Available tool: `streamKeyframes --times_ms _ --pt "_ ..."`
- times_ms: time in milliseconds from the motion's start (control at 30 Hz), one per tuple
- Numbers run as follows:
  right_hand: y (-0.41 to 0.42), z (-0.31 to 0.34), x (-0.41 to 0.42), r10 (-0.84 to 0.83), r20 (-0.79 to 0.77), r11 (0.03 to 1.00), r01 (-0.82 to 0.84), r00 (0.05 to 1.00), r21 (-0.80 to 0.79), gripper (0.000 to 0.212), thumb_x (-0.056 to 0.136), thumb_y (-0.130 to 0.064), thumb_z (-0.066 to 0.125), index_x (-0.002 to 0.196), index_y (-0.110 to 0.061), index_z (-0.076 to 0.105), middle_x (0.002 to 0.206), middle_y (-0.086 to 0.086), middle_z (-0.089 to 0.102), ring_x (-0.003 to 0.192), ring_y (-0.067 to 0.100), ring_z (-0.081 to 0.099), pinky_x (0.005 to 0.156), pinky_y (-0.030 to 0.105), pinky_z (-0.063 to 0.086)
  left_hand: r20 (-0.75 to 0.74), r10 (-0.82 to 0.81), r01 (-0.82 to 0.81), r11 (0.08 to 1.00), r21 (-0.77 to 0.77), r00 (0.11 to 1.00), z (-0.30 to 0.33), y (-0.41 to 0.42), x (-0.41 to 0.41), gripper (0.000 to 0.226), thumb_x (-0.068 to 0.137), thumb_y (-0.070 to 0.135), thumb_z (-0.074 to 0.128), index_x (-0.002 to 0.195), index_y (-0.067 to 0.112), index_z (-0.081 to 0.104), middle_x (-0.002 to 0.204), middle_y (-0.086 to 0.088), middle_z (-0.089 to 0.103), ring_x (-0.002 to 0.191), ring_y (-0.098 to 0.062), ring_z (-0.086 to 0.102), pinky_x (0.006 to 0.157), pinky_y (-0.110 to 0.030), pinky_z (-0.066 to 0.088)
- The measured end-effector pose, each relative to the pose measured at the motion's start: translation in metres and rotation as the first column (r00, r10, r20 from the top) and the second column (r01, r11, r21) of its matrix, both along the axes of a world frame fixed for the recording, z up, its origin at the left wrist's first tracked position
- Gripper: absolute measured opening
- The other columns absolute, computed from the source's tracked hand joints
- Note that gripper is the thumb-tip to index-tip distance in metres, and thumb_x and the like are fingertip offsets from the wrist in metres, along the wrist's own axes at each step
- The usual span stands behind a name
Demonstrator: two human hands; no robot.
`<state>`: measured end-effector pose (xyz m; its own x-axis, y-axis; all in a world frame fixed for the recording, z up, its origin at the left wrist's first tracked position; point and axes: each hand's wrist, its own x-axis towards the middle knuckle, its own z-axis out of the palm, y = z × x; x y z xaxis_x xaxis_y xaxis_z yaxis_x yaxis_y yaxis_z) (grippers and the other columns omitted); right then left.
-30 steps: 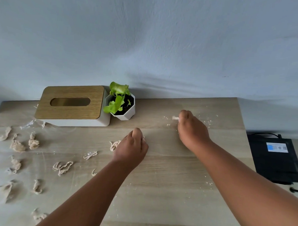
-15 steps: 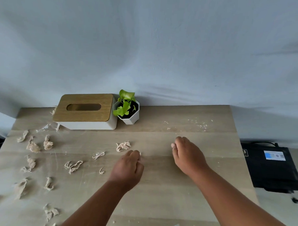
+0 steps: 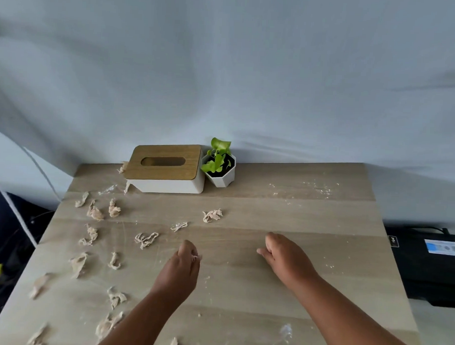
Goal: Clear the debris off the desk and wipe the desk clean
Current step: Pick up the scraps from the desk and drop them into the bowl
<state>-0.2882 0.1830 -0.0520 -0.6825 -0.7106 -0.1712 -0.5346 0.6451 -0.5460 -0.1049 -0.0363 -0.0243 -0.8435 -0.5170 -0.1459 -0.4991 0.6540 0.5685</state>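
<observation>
We find the tissue box (image 3: 166, 169) at the desk's (image 3: 268, 291) far edge, left of centre, the potted plant (image 3: 219, 166) just beside it on its right. Paper scraps (image 3: 145, 239) lie scattered over the desk's left half; fine crumbs (image 3: 319, 189) lie at far right. Off the desk's right edge sits a printer (image 3: 433, 264), lower than the desktop.

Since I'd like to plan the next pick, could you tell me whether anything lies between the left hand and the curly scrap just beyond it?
Nothing visible does: only bare desk lies between the left hand and the curly scrap.
</observation>
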Motion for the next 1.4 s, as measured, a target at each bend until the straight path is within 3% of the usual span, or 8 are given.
streamKeyframes --times_ms 167,333,500,767,900,1033,1267,1400 --pt "-0.012 0.002 0.016 0.025 0.045 0.999 -0.026 0.999 0.021 0.030 0.101 -0.032 0.060 0.087 -0.018 0.037 0.078 0.001 0.046 0.070 0.022 0.044 0.064 0.037 0.037 0.114 0.051 -0.056 0.998 0.040 0.992 0.002 -0.018 0.025 0.042 0.091 -0.008 0.042 0.122 0.016 0.058 0.091 0.004 0.061 0.083 -0.004 0.062 0.073 -0.018 0.042" --pt "-0.024 0.008 0.026 0.001 -0.005 0.999 -0.001 1.000 0.052 0.038 0.102 -0.049 0.053 0.087 -0.017 0.038 0.072 -0.002 0.051 0.062 0.022 0.045 0.058 0.037 0.039 0.074 0.092 -0.090 0.995 -0.032 0.993 0.001 -0.035 0.036 0.019 0.098 0.004 0.052 0.108 0.017 0.062 0.092 0.008 0.062 0.083 -0.011 0.057 0.073 -0.025 0.040" --pt "-0.032 0.014 0.038 -0.056 -0.034 0.998 0.057 0.998 0.031 0.058 0.090 -0.081 0.022 0.078 -0.026 0.035 0.064 -0.007 0.051 0.051 0.010 0.042 0.048 0.030 0.032 0.048 0.067 -0.065 0.997 -0.042 0.997 -0.003 -0.047 0.035 0.010 0.103 0.030 0.053 0.094 0.026 0.050 0.081 0.005 0.060 0.074 -0.021 0.058 0.065 -0.034 0.044" --pt "-0.055 0.007 0.054 -0.067 -0.102 0.996 0.073 0.992 0.059 0.045 0.092 -0.073 0.040 0.084 -0.028 0.038 0.073 -0.009 0.052 0.060 0.016 0.046 0.054 0.030 0.034 0.118 0.023 -0.019 0.999 -0.042 0.993 -0.031 -0.071 0.020 0.034 0.094 0.043 0.066 0.121 0.024 0.057 0.117 -0.001 0.068 0.097 -0.024 0.067 0.074 -0.029 0.045" --pt "-0.073 0.004 0.052 -0.066 -0.187 0.995 0.079 0.980 0.061 0.049 0.094 -0.072 0.027 0.094 -0.027 0.045 0.085 -0.008 0.058 0.068 0.022 0.059 0.055 0.030 0.037 0.114 -0.016 0.019 1.000 -0.023 0.993 -0.042 -0.081 0.013 0.022 0.094 0.041 0.065 0.107 0.024 0.058 0.107 0.002 0.068 0.095 -0.022 0.065 0.069 -0.028 0.039" --pt "-0.092 -0.004 0.047 -0.068 -0.223 0.983 0.104 0.972 0.154 0.056 0.092 -0.074 0.036 0.114 -0.024 0.049 0.104 -0.005 0.061 0.084 0.024 0.066 0.062 0.032 0.050 0.103 -0.102 0.104 0.995 -0.008 0.989 -0.048 -0.090 0.008 0.013 0.098 0.033 0.058 0.095 0.020 0.055 0.098 -0.001 0.066 0.089 -0.029 0.062 0.065 -0.031 0.036" --pt "-0.129 -0.011 0.040 -0.118 -0.243 0.960 0.173 0.963 0.220 0.069 0.084 -0.081 0.046 0.123 -0.024 0.043 0.107 -0.002 0.057 0.087 0.023 0.064 0.062 0.033 0.051 0.008 -0.181 0.181 0.983 0.020 0.983 -0.038 -0.105 0.002 0.022 0.088 0.008 0.059 0.089 0.013 0.038 0.073 -0.005 0.047 0.067 -0.038 0.054 0.059 -0.036 0.036" --pt "-0.152 -0.014 0.035 -0.205 -0.205 0.947 0.247 0.957 0.205 0.076 0.080 -0.084 0.051 0.130 -0.027 0.042 0.114 -0.001 0.056 0.097 0.024 0.063 0.067 0.034 0.050 -0.024 -0.195 0.196 0.980 0.032 0.980 -0.031 -0.122 -0.008 0.012 0.087 0.005 0.052 0.097 0.007 0.044 0.078 -0.009 0.052 0.066 -0.037 0.054 0.059 -0.041 0.044"
